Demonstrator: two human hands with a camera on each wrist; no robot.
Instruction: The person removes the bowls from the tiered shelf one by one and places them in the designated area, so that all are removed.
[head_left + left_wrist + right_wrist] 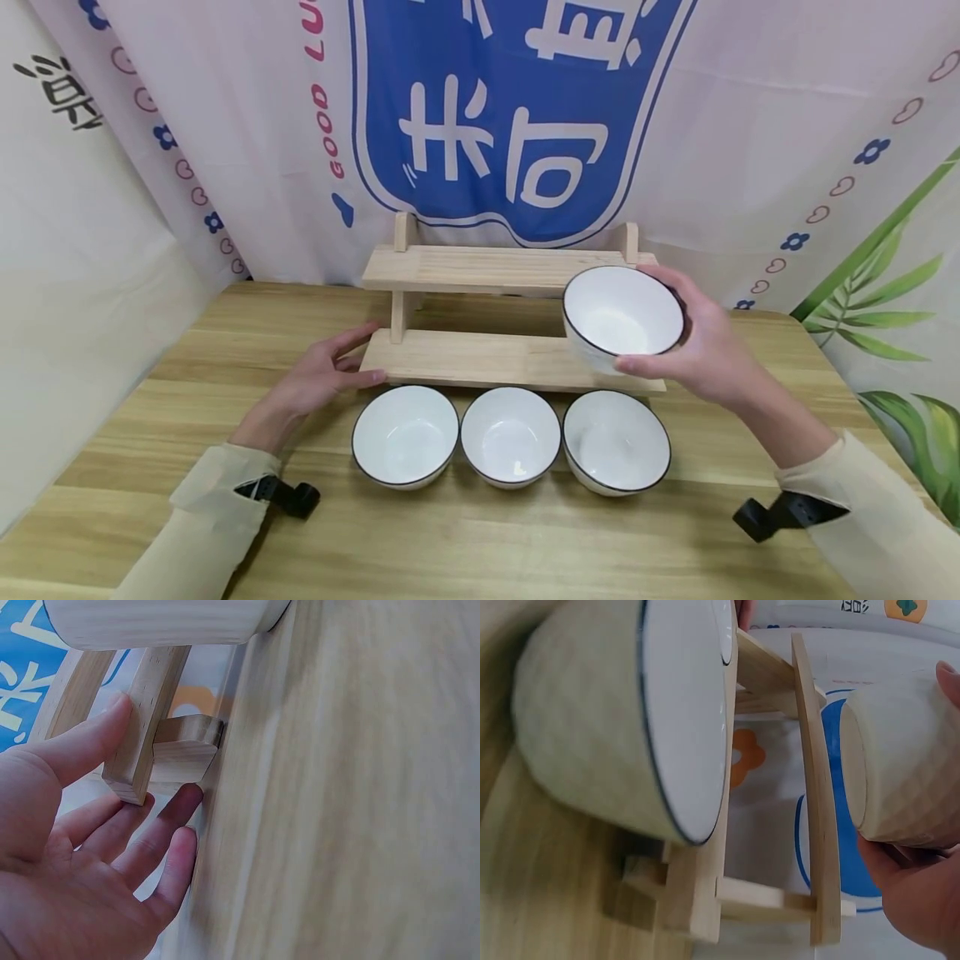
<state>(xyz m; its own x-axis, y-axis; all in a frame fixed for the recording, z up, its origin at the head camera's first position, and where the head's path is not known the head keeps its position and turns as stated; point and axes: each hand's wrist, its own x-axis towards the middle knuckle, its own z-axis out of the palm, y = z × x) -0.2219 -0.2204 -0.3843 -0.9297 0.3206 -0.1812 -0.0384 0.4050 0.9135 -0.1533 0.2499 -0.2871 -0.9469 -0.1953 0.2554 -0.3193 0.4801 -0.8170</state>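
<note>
My right hand [705,342] holds a white bowl [621,312] with a dark rim by its side, thumb near the front and fingers around the back. That bowl is raised at the right end of a two-tier wooden shelf [465,357], overlapping both boards in the head view. In the right wrist view its textured outside [911,772] and unglazed foot show. At the shelf's left end, my left hand [318,379] grips the lower board [139,750], thumb on one side and fingers on the other. Three similar bowls, left [405,435], middle [512,437] and right [617,442], stand in a row before the shelf.
The shelf stands on a wood-grain table [480,542] near its back edge. Behind it hangs a white cloth [750,125] with a blue printed panel [487,192]. A black strap camera sits on each wrist, left [300,500] and right [757,518].
</note>
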